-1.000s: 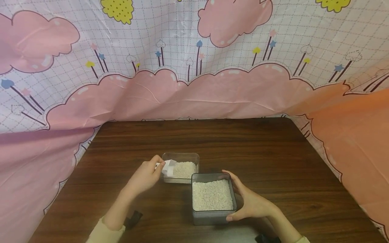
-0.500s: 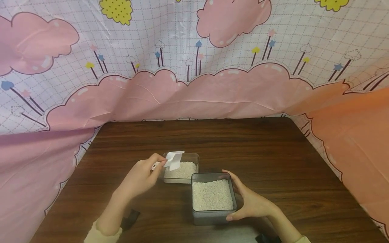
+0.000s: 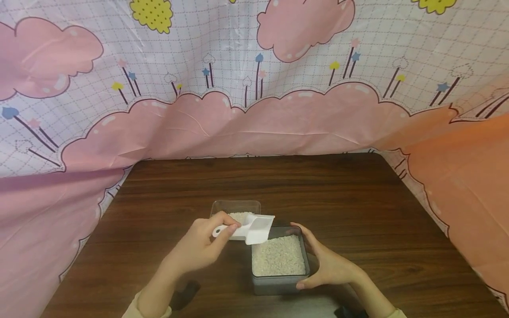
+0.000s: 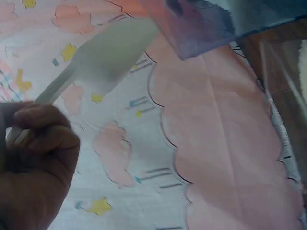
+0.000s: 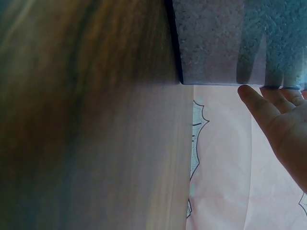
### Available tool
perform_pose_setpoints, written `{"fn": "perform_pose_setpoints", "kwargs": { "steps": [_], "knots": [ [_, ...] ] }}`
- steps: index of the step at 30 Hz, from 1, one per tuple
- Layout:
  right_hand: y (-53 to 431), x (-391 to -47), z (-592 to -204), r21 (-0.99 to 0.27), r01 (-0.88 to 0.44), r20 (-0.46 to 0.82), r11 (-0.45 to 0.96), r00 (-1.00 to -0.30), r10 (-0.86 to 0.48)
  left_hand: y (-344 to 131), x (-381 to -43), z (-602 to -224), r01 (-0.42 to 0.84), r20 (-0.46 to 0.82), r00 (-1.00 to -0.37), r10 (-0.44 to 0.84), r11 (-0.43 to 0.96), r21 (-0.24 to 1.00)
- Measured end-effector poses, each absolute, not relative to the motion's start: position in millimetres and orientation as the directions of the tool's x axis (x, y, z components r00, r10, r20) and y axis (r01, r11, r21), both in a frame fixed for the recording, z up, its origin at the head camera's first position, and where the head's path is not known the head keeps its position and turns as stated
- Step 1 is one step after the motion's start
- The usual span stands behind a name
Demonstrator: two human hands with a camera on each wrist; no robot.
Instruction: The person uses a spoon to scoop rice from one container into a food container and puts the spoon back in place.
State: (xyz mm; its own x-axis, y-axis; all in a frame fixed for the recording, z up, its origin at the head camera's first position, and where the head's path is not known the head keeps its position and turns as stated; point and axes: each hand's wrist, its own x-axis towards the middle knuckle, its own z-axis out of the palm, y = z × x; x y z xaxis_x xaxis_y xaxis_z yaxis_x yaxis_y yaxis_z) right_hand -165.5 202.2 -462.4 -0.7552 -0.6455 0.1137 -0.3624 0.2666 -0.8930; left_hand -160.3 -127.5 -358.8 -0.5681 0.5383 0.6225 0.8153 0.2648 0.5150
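Note:
My left hand [image 3: 199, 247] pinches the handle of a white scoop [image 3: 260, 229]. The scoop hangs over the left rim of a grey see-through container [image 3: 274, 286] filled high with white rice [image 3: 280, 260]. In the left wrist view the scoop's pale underside [image 4: 110, 57] faces the camera, so its contents are hidden there. My right hand [image 3: 330, 267] holds the grey container by its right side, thumb at the front corner, fingers at the back. Behind it on the left stands a clear container [image 3: 238, 206] with more rice, partly covered by the left hand and scoop.
Both containers stand on a dark wooden table [image 3: 318, 190], close together. A cartoon-print cloth [image 3: 246, 128] hangs along the back and sides. Black objects show by the left wrist [image 3: 186, 295] and the right wrist [image 3: 350, 312].
My left hand has lifted the scoop out of the rice in the clear container and carried it right, over the grey container's edge. The right hand and grey container have stayed put.

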Motion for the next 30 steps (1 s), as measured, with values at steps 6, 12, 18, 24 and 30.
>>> {"fn": "perform_pose_setpoints", "kwargs": {
  "steps": [6,12,18,24,30],
  "knots": [
    [201,-165,-461,-0.894,-0.361,0.112,0.267,-0.755,-0.646,-119,-154,-350,0.847,0.474,-0.513,0.716,0.329,0.418],
    [201,-165,-462,-0.894,-0.367,0.119,0.257,-0.748,-0.653,-110,-150,-352,0.823,0.306,-0.525,0.794,0.382,0.420],
    [201,-164,-463,-0.887,-0.384,0.132,0.258,-0.744,-0.655,-103,-149,-358,0.774,0.212,-0.550,0.808,0.398,0.493],
    [201,-164,-463,-0.890,-0.373,0.124,0.262,-0.752,-0.648,-100,-149,-363,0.699,0.148,-0.603,0.784,0.430,0.571],
    [200,-164,-462,-0.892,-0.365,0.115,0.267,-0.755,-0.645,-100,-150,-370,0.554,0.088,-0.693,0.716,0.449,0.701]
  ]
}}
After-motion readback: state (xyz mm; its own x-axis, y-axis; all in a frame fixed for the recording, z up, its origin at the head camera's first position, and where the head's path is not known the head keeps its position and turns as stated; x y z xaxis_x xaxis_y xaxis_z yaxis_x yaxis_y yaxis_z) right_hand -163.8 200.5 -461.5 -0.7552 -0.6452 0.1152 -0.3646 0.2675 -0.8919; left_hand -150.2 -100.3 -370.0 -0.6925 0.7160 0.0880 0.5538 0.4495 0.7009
